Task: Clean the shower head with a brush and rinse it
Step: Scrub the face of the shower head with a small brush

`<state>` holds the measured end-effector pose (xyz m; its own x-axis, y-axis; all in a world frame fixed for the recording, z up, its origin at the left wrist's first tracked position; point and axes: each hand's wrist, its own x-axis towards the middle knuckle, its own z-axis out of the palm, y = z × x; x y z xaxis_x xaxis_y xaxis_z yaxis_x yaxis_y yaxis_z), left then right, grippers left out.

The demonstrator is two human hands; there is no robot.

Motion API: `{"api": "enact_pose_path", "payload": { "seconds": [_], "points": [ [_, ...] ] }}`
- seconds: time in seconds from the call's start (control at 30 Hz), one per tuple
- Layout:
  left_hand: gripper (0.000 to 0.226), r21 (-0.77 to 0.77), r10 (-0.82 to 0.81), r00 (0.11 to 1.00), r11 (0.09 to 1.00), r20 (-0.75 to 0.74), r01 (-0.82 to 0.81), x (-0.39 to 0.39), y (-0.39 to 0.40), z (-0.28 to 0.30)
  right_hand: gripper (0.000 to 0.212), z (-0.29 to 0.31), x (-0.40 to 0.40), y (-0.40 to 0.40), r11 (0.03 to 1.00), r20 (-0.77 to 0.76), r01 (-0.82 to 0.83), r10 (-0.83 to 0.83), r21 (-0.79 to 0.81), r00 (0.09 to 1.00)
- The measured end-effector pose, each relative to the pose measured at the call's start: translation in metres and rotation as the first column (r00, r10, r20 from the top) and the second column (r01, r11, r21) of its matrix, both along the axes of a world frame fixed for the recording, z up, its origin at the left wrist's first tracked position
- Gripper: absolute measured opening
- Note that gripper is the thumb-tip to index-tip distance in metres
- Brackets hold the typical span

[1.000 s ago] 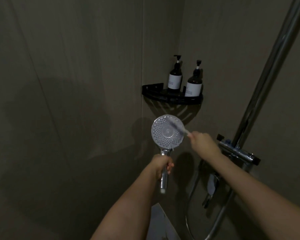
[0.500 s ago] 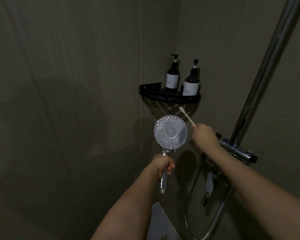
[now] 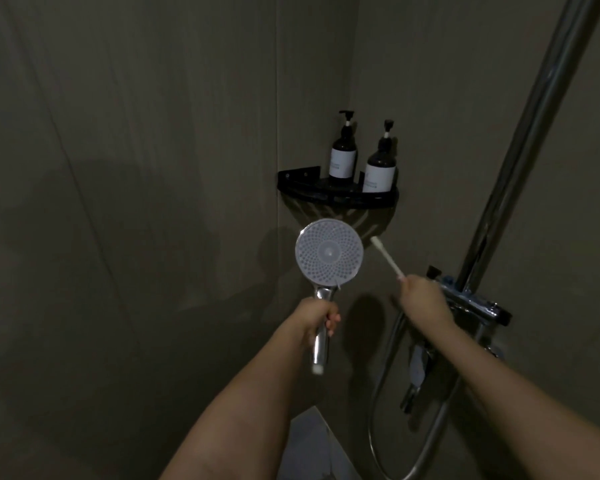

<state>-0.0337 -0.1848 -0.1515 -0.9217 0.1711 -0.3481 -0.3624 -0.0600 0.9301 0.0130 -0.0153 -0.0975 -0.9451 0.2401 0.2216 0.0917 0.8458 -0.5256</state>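
- Chrome handle gripped by the left hand [image 3: 317,315], fingers wrapped round it; the shower head [image 3: 329,252] stands upright with its nozzle face toward the camera, below the shelf.
- Black corner shelf [image 3: 336,197] carries two dark pump bottles [image 3: 342,150]; their white labels are too small to read.
- White brush [image 3: 387,256] is clear of the shower head, just to its right, its lower end hidden inside the right hand [image 3: 423,299], whose fingers curl round it.
- Steel riser pipe [image 3: 520,150] is cut off at the top edge.
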Motion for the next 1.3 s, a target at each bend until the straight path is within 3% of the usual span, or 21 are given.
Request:
{"api": "enact_pose_path", "payload": {
  "seconds": [0.1,0.17,0.3,0.37,0.43,0.47,0.6,0.7,0.8,0.93,1.03,1.13,1.23,1.3],
  "points": [
    [0.026,-0.009,0.001,1.0,1.0,-0.008,-0.001,0.001,0.002,0.0,0.027,0.0,0.002,-0.008,0.992,0.042,-0.127,0.127,-0.016,0.991],
    [0.025,0.0,-0.01,1.0,1.0,-0.012,0.01,0.001,0.003,0.0,0.027,0.0,0.005,-0.009,0.995,0.118,-0.092,0.086,0.047,0.989],
    [0.025,0.029,0.0,1.0,1.0,-0.004,0.0,0.003,0.0,0.0,0.032,0.008,0.0,0.013,0.995,-0.107,0.068,-0.075,-0.07,0.991],
    [0.026,0.047,0.01,1.0,0.999,-0.001,-0.01,0.001,0.0,-0.002,0.032,0.009,0.003,0.003,0.998,-0.036,-0.035,0.033,-0.059,0.999],
    [0.027,0.058,0.022,1.0,0.998,0.01,-0.023,0.001,0.003,-0.003,0.031,0.009,0.004,-0.013,0.985,0.199,-0.169,0.171,-0.029,0.965],
    [0.027,0.053,0.022,1.0,0.998,0.01,-0.022,0.001,0.004,-0.004,0.029,0.011,0.004,-0.018,0.979,0.243,-0.201,0.202,-0.029,0.949],
    [0.027,0.028,0.018,1.0,0.999,-0.002,-0.017,0.001,0.007,-0.005,0.033,0.022,-0.009,-0.021,0.987,0.062,-0.12,0.127,-0.106,0.99],
    [0.027,0.023,0.009,1.0,1.0,-0.004,-0.009,0.0,0.008,-0.005,0.034,0.027,-0.01,-0.03,0.974,0.228,-0.221,0.227,-0.053,0.947],
    [0.028,0.019,0.017,1.0,1.0,-0.012,-0.017,-0.001,0.007,-0.005,0.036,0.038,-0.019,-0.025,0.989,0.05,-0.129,0.133,-0.078,0.99],
    [0.029,-0.005,0.013,1.0,1.0,-0.001,-0.013,-0.002,0.005,-0.007,0.033,0.044,-0.02,-0.025,0.968,0.226,-0.235,0.248,-0.086,0.942],
    [0.027,-0.016,-0.003,1.0,1.0,0.01,0.004,-0.002,0.006,-0.007,0.031,0.052,-0.025,-0.021,0.981,0.075,-0.176,0.183,-0.086,0.98],
    [0.024,-0.045,-0.023,1.0,0.999,0.009,0.023,-0.001,0.007,-0.009,0.034,0.062,-0.022,-0.027,0.965,0.268,-0.249,0.262,-0.08,0.927],
    [0.026,-0.059,-0.037,0.999,0.998,0.008,0.037,-0.002,0.008,-0.008,0.034,0.068,-0.028,-0.027,0.971,0.128,-0.236,0.24,-0.047,0.962],
    [0.026,-0.075,-0.043,0.999,0.996,0.01,0.044,-0.001,0.009,-0.008,0.031,0.068,-0.029,-0.027,0.967,0.189,-0.248,0.253,-0.048,0.949]
  ]
}}
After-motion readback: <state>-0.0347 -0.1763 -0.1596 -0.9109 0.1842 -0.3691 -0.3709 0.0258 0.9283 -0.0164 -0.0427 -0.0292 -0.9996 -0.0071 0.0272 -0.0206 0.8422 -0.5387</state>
